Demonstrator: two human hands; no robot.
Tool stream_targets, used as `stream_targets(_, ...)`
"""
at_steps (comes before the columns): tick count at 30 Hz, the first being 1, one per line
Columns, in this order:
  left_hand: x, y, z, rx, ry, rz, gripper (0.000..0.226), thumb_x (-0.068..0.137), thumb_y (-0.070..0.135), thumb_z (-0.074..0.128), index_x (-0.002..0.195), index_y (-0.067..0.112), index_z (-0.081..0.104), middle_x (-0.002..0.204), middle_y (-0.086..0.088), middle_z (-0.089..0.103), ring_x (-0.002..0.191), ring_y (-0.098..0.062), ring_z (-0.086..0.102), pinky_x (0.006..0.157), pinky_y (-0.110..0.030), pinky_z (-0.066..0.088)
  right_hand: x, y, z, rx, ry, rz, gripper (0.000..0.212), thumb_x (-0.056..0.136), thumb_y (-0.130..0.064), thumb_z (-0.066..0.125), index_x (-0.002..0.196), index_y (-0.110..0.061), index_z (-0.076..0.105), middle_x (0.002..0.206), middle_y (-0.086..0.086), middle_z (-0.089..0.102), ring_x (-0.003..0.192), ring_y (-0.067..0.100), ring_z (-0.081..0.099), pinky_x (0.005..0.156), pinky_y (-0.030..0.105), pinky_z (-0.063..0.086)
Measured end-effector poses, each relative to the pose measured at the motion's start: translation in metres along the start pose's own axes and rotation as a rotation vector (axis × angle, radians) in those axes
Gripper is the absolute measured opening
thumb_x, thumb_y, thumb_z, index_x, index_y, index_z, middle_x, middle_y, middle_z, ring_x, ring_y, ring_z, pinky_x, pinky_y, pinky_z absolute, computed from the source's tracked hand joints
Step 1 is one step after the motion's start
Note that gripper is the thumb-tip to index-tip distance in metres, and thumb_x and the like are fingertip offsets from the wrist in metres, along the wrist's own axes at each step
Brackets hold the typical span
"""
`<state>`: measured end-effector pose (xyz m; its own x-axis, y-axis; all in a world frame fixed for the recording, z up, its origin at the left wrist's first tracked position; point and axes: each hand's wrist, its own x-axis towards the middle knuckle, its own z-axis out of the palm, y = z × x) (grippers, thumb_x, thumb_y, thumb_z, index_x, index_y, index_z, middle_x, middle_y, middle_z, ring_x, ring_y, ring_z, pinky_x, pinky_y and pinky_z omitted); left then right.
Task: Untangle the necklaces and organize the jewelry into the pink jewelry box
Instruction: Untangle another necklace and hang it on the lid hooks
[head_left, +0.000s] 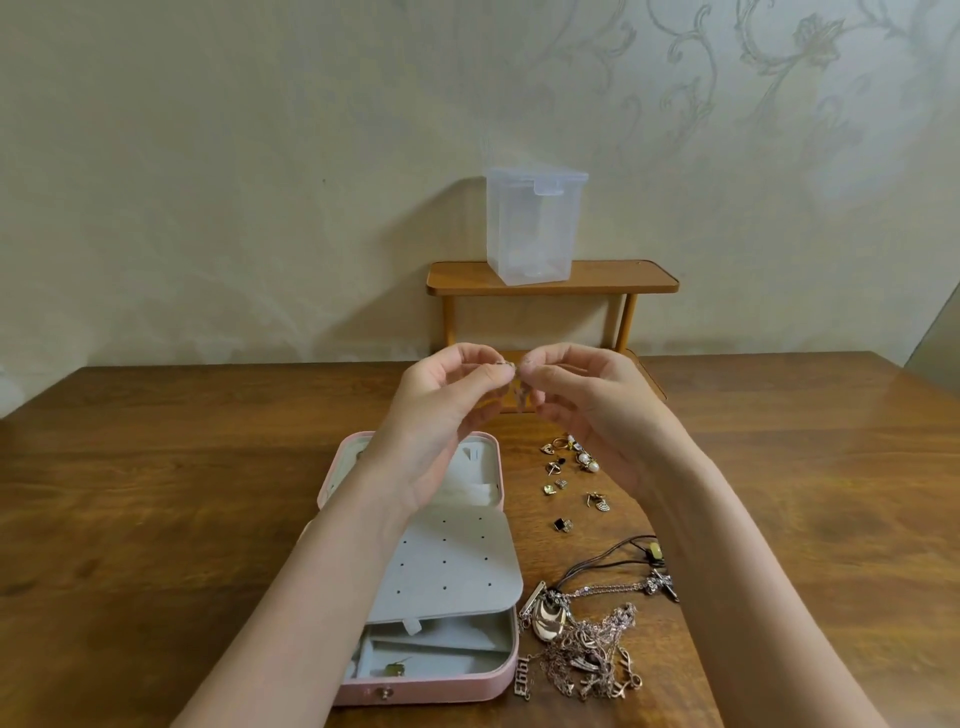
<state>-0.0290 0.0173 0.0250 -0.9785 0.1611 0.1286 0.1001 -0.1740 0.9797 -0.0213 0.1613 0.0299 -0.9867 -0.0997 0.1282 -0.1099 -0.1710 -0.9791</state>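
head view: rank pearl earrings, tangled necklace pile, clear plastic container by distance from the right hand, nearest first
1. pearl earrings: on the table just below the right hand, right of the pink jewelry box.
2. tangled necklace pile: at the near edge, beside the box's front corner, under the right forearm.
3. clear plastic container: on the small wooden shelf against the wall.

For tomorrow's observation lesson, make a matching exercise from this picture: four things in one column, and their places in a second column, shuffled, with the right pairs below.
Things
1. clear plastic container
2. tangled necklaces
3. small earring
4. pink jewelry box

Places
A. heaped on the table right of the box
B. pinched between left hand and right hand
C. open on the table under the left forearm
D. on the small wooden shelf by the wall

Pairs: 1-D, 2-A, 3-B, 4-C
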Motion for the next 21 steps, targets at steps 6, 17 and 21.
stream_targets(6, 0.007, -0.002, -0.002, -0.085, 0.022, -0.012, 0.009, 0.089, 0.004, 0.058, 0.086, 0.012, 0.060, 0.063, 0.003, 0.060, 0.058, -0.005, 0.059, 0.059, -0.019, 0.052, 0.005, 0.007, 0.005, -0.016, -0.002, 0.031, 0.009, 0.084, -0.002, 0.065, 0.092, -0.006, 0.066, 0.071, 0.003, 0.063, 0.063, 0.009, 0.055, 0.057, 0.018, 0.046)
stream_targets(17, 0.017, -0.004, 0.000, -0.112, 0.058, -0.067, 0.010, 0.091, 0.008, 0.057, 0.084, 0.015, 0.059, 0.066, 0.003, 0.055, 0.055, -0.005, 0.049, 0.054, -0.016, 0.046, 0.009, 0.014, 0.008, 0.025, -0.013, 0.085, 0.012, 0.085, -0.003, 0.064, 0.095, -0.010, 0.066, 0.080, 0.007, 0.066, 0.074, 0.017, 0.059, 0.071, 0.030, 0.048)
stream_targets(21, 0.019, -0.007, -0.001, -0.102, 0.040, -0.057, 0.009, 0.091, 0.008, 0.057, 0.086, 0.015, 0.058, 0.067, 0.001, 0.056, 0.057, -0.007, 0.052, 0.054, -0.017, 0.047, 0.010, 0.015, 0.007, -0.006, 0.058, 0.034, 0.018, 0.084, 0.001, 0.065, 0.095, -0.012, 0.065, 0.075, 0.002, 0.065, 0.074, 0.014, 0.060, 0.069, 0.026, 0.048)
